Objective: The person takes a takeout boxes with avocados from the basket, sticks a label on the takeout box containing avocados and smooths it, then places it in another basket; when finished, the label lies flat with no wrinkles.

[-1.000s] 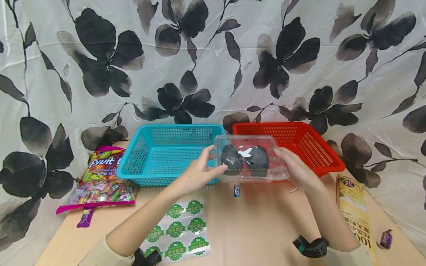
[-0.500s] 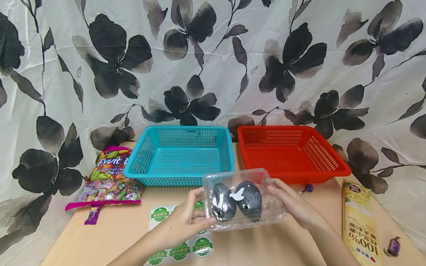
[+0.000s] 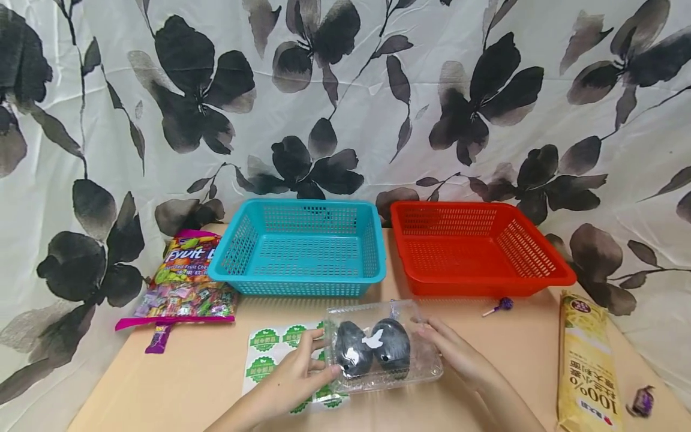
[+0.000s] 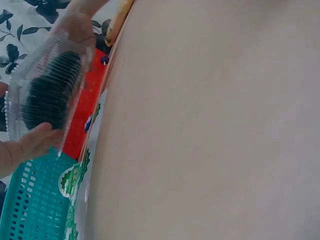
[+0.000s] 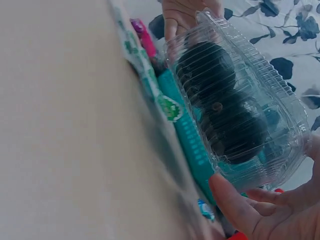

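A clear plastic clamshell box [image 3: 421,360] holds two dark, egg-shaped fruits [image 3: 393,348] that look like avocados. My left hand [image 3: 297,375] grips its left end, thumb at the near side. At the right end, my right hand [image 3: 459,354] holds the box between thumb and fingers. In the right wrist view the ribbed box wall [image 5: 270,65] shows, with the right thumb [image 5: 232,200] at its lower corner. Under the box's left side lies a sheet of round green stickers [image 3: 263,340], partly covered by the left hand and the box.
A blue basket [image 3: 297,289] and a red basket [image 3: 486,288] stand at the back. On the left lies a fruit-chew bag [image 3: 186,282] with a purple-wrapped sweet [image 3: 159,338]. A lollipop [image 3: 504,304], a yellow pasta pack [image 3: 587,366] and another purple sweet [image 3: 642,402] lie right.
Both hands have brought the box down and nearer, from in front of the baskets to over the sticker sheet's right side. The red basket and the lollipop have come into full view.
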A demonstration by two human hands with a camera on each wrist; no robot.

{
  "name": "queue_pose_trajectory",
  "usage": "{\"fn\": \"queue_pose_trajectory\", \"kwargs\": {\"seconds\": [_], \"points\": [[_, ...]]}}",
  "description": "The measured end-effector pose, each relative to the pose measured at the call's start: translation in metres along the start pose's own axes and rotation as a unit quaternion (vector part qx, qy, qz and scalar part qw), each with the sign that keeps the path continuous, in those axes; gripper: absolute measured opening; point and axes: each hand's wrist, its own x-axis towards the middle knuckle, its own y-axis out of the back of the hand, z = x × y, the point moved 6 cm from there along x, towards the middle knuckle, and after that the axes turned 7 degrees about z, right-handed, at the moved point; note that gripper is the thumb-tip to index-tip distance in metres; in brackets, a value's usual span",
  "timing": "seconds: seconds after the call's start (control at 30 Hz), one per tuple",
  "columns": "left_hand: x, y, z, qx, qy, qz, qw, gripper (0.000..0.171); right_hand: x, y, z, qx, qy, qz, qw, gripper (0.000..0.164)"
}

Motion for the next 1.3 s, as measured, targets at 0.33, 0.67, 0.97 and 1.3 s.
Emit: {"fn": "queue_pose_trajectory", "kwargs": {"seconds": [0.33, 0.67, 0.97, 1.3], "points": [[0.009, -0.01, -0.027, -0.015, 0.009, -0.002, 0.9999, 0.066, 0.005, -0.005, 0.019, 0.01, -0.003, -0.022, 1.0, 0.045], [0.009, -0.011, -0.037, -0.061, 0.009, -0.007, 0.9981, 0.066, 0.004, -0.002, 0.019, -0.059, 0.025, 0.051, 0.997, 0.037], [0.009, -0.009, -0.039, -0.044, 0.008, -0.001, 0.999, 0.065, 0.007, 0.002, 0.023, -0.08, 0.015, 0.075, 0.994, 0.035], [0.009, 0.0, -0.038, -0.061, -0.011, 0.007, 0.9981, 0.053, 0.007, 0.001, 0.024, -0.024, -0.012, 0.047, 0.999, 0.04]]}}
